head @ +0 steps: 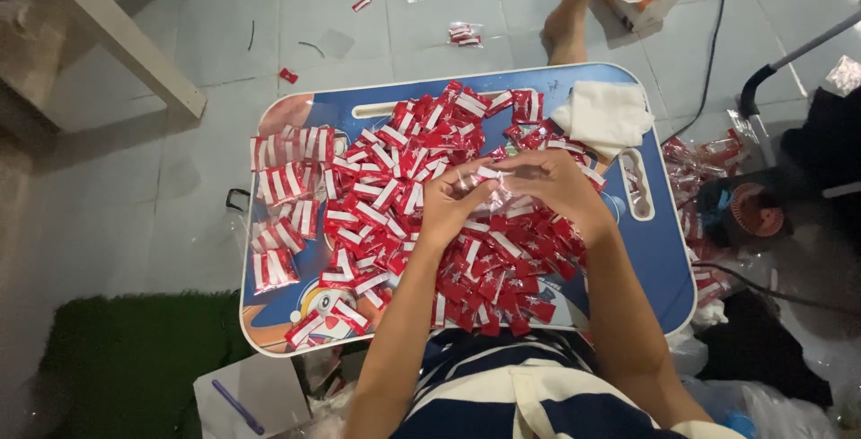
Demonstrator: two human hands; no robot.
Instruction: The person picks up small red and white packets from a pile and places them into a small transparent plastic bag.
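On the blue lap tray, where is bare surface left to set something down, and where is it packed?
Bare blue shows along the tray right edge, below the slot handle, and at the top-left corner. The red-and-white packets crowd the middle, where the left hand and right hand meet. A white cloth fills the top-right corner.

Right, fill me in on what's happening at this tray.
A person sits over a blue lap tray heaped with small red-and-white wrapped sweets. The left hand and right hand meet over the middle of the heap, fingers working on a small clear plastic bag held between them. Filled clear packets of the sweets lie along the tray's left side, and a folded white cloth rests at its far right corner. More packets lie on the tiled floor.
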